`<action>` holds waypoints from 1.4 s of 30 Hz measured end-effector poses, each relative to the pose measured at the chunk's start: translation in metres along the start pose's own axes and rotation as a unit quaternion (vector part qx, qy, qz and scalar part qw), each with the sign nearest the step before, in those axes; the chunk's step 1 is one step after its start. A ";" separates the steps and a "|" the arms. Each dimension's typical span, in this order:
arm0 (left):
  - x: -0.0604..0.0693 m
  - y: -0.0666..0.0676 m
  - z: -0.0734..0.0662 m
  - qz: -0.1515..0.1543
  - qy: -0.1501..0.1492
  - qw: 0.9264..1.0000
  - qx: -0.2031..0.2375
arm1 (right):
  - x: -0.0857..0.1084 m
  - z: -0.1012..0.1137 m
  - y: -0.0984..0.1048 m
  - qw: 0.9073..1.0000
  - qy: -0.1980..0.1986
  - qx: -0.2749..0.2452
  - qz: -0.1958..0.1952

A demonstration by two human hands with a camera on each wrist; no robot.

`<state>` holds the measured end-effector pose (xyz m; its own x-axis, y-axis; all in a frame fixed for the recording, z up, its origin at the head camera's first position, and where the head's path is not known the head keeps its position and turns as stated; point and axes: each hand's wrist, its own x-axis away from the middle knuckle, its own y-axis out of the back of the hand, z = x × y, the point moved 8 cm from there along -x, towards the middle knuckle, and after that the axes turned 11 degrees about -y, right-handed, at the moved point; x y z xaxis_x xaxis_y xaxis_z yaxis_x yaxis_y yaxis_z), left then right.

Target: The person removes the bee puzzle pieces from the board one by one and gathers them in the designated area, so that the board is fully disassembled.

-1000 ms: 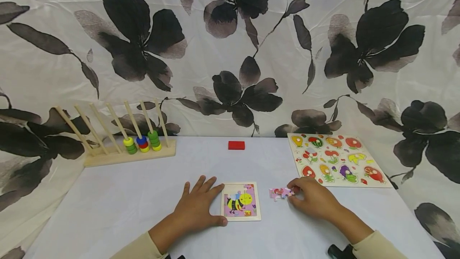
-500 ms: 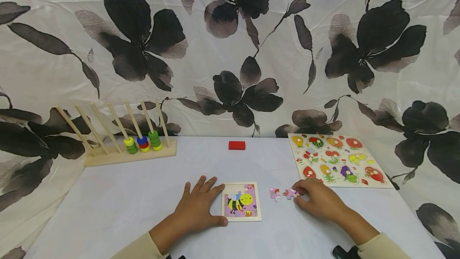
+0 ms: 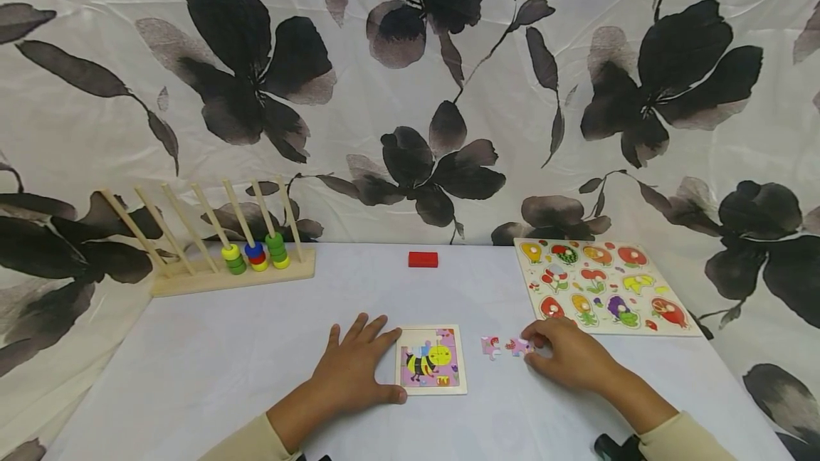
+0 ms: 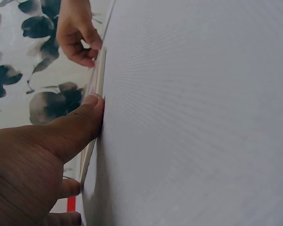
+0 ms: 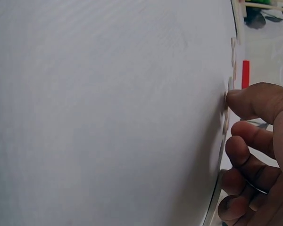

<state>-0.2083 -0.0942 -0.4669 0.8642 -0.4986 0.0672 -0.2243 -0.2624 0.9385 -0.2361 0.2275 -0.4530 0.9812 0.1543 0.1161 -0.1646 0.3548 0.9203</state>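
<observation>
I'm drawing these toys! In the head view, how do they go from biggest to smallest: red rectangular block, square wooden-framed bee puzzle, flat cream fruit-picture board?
Flat cream fruit-picture board
Square wooden-framed bee puzzle
Red rectangular block

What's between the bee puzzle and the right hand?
The head view shows a loose pink jigsaw piece, then a second pink piece at the right hand.

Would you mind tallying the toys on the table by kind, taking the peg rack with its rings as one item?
Framed bee puzzle: 1
Loose puzzle pieces: 2
Fruit board: 1
Peg rack: 1
Red block: 1
Total: 6
</observation>
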 end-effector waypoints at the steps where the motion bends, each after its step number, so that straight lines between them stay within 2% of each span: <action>1: 0.000 0.000 0.000 -0.001 -0.001 1.000 0.001 | 0.000 0.001 0.001 1.000 0.002 0.001 -0.002; 10: -0.001 -0.001 0.001 -0.001 -0.003 1.000 0.000 | -0.005 0.027 0.000 1.000 0.029 -0.005 -0.010; 19: -0.001 0.001 -0.001 -0.001 0.001 1.000 -0.001 | -0.014 0.056 -0.009 0.998 0.053 -0.016 0.012; 32: -0.002 -0.001 0.001 0.000 0.003 1.000 -0.004 | -0.019 0.103 -0.030 0.990 0.141 0.000 0.025; 42: -0.002 0.000 0.001 -0.001 -0.002 1.000 -0.007 | -0.025 0.124 -0.042 0.987 0.151 0.010 0.048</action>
<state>-0.2103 -0.0936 -0.4673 0.8630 -0.5011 0.0639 -0.2165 -0.2526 0.9430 -0.2413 0.0948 -0.4484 0.8860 0.4552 0.0890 -0.2501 0.3073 0.9182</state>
